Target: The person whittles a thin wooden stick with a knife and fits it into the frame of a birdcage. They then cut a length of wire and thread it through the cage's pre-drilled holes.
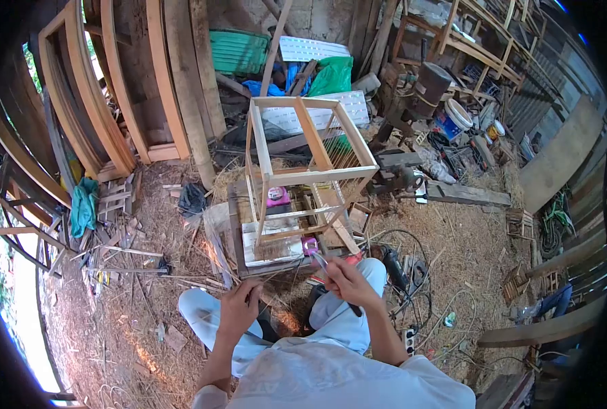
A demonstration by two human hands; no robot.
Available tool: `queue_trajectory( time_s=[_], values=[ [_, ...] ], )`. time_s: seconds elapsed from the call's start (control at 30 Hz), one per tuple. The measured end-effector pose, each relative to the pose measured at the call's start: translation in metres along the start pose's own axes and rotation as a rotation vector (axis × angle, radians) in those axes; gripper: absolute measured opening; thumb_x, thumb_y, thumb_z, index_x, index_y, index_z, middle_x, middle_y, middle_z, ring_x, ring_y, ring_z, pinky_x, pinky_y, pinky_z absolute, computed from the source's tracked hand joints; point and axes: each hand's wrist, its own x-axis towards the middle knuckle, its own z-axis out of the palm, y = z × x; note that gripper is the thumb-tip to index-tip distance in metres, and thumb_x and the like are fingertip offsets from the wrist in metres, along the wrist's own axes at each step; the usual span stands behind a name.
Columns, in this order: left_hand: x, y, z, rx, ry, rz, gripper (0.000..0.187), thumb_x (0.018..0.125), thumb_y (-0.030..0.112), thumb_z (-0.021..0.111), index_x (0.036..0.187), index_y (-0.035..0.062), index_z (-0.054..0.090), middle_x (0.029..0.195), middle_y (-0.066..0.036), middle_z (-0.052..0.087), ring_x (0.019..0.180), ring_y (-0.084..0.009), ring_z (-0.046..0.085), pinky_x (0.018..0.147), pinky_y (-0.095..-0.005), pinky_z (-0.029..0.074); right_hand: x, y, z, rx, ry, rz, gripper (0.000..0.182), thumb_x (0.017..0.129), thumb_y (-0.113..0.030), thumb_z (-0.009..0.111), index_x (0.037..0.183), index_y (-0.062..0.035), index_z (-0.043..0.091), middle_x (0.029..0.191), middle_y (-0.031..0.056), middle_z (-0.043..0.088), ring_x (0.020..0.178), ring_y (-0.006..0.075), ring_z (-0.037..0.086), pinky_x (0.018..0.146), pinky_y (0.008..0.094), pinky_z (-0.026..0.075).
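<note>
My right hand (350,285) is closed around what looks like a knife (319,258); its shiny blade points forward and a dark handle end shows below the fist. My left hand (239,307) is held over my left knee with fingers curled together; what they pinch, if anything, I cannot make out. Ahead of both hands, a wooden cage frame (266,178) with thin bars along its right side stands on a low workbench (241,235). A pink tape measure (276,196) shows through the frame. Near the knife tip sits a small purple-pink object (309,245).
Black cables (423,300) and a dark power tool (395,268) lie right of my knee. Wooden frames (116,82) lean at the left. A dark vise (399,174) stands behind the bench. Wood scraps and shavings cover the ground.
</note>
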Motion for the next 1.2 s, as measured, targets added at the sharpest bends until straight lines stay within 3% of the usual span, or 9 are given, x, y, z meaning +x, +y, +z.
queue_trajectory(
  time_s=[0.03, 0.13, 0.43, 0.5, 0.63, 0.77, 0.97, 1.03, 1.2],
  values=[
    [0.0, 0.001, 0.0, -0.018, 0.004, -0.013, 0.01, 0.082, 0.002, 0.062, 0.091, 0.0041, 0.06, 0.081, -0.014, 0.065, 0.069, -0.0332, 0.063, 0.059, -0.0373, 0.049, -0.003, -0.005, 0.01, 0.152, 0.014, 0.001, 0.033, 0.1, -0.024, 0.04, 0.13, -0.0108, 0.044, 0.068, -0.0022, 0.048, 0.048, 0.005, 0.033, 0.043, 0.0193, 0.027],
    [-0.003, 0.007, -0.003, -0.043, -0.022, -0.001, 0.009, 0.082, 0.003, 0.063, 0.091, 0.0036, 0.061, 0.077, -0.013, 0.063, 0.063, -0.0294, 0.062, 0.055, -0.0349, 0.047, 0.001, -0.018, 0.016, 0.09, -0.122, -0.033, 0.037, 0.1, -0.022, 0.038, 0.137, -0.0147, 0.035, 0.07, -0.0026, 0.046, 0.048, 0.0048, 0.031, 0.042, 0.0195, 0.024],
    [-0.014, 0.013, 0.0, -0.196, -0.058, -0.004, 0.006, 0.083, 0.005, 0.064, 0.089, 0.0024, 0.064, 0.074, -0.012, 0.065, 0.056, -0.0224, 0.06, 0.053, -0.031, 0.045, 0.017, -0.021, 0.027, 0.196, -0.316, 0.05, 0.029, 0.099, -0.026, 0.042, 0.116, -0.0059, 0.055, 0.066, -0.0017, 0.047, 0.046, 0.004, 0.03, 0.04, 0.0197, 0.021],
    [-0.015, 0.015, -0.008, -0.173, -0.099, -0.047, 0.006, 0.083, 0.006, 0.064, 0.089, 0.0024, 0.064, 0.074, -0.012, 0.065, 0.056, -0.0222, 0.06, 0.053, -0.0305, 0.045, 0.02, -0.022, 0.02, 0.083, -0.282, 0.035, 0.029, 0.099, -0.024, 0.043, 0.11, -0.0032, 0.06, 0.066, -0.0024, 0.049, 0.049, 0.0034, 0.036, 0.041, 0.0195, 0.025],
    [-0.02, 0.003, -0.017, -0.235, -0.11, -0.092, 0.007, 0.084, 0.008, 0.064, 0.089, 0.0025, 0.065, 0.073, -0.012, 0.065, 0.056, -0.0212, 0.059, 0.054, -0.0295, 0.045, 0.018, -0.038, -0.012, 0.157, -0.136, -0.009, 0.028, 0.097, -0.023, 0.048, 0.101, 0.0003, 0.063, 0.061, -0.0008, 0.05, 0.044, 0.0044, 0.033, 0.039, 0.021, 0.022],
    [-0.026, -0.004, -0.02, -0.211, -0.144, -0.036, 0.008, 0.085, 0.008, 0.063, 0.09, 0.0023, 0.065, 0.071, -0.012, 0.064, 0.056, -0.0194, 0.059, 0.054, -0.0301, 0.045, 0.013, -0.043, -0.03, 0.039, -0.158, 0.066, 0.03, 0.097, -0.023, 0.049, 0.101, 0.003, 0.063, 0.066, 0.0024, 0.058, 0.045, 0.0037, 0.034, 0.04, 0.0198, 0.024],
    [-0.003, 0.027, -0.013, -0.225, -0.335, -0.115, 0.008, 0.084, 0.008, 0.063, 0.09, 0.0018, 0.064, 0.07, -0.013, 0.063, 0.057, -0.025, 0.06, 0.054, -0.031, 0.046, 0.015, -0.046, -0.006, 0.07, -0.22, -0.024, 0.03, 0.098, -0.025, 0.046, 0.108, -0.0005, 0.06, 0.064, -0.0026, 0.052, 0.047, 0.0033, 0.035, 0.04, 0.0193, 0.025],
    [0.003, 0.036, -0.001, -0.119, -0.126, 0.055, 0.011, 0.083, 0.008, 0.063, 0.093, 0.0038, 0.063, 0.075, -0.011, 0.063, 0.061, -0.0267, 0.061, 0.055, -0.033, 0.048, 0.016, -0.043, 0.006, 0.07, -0.253, 0.013, 0.031, 0.098, -0.025, 0.045, 0.112, -0.0006, 0.058, 0.067, -0.0023, 0.054, 0.047, 0.0034, 0.036, 0.041, 0.019, 0.025],
    [0.013, 0.033, 0.018, 0.222, 0.012, 0.37, 0.017, 0.077, 0.0, 0.064, 0.092, 0.0046, 0.059, 0.085, -0.009, 0.064, 0.071, -0.0258, 0.064, 0.058, -0.036, 0.052, 0.019, -0.024, 0.035, 0.3, -0.349, 0.086, 0.03, 0.098, -0.025, 0.046, 0.113, -0.0026, 0.059, 0.072, -0.0019, 0.057, 0.05, 0.0032, 0.037, 0.042, 0.019, 0.026]
  ],
)
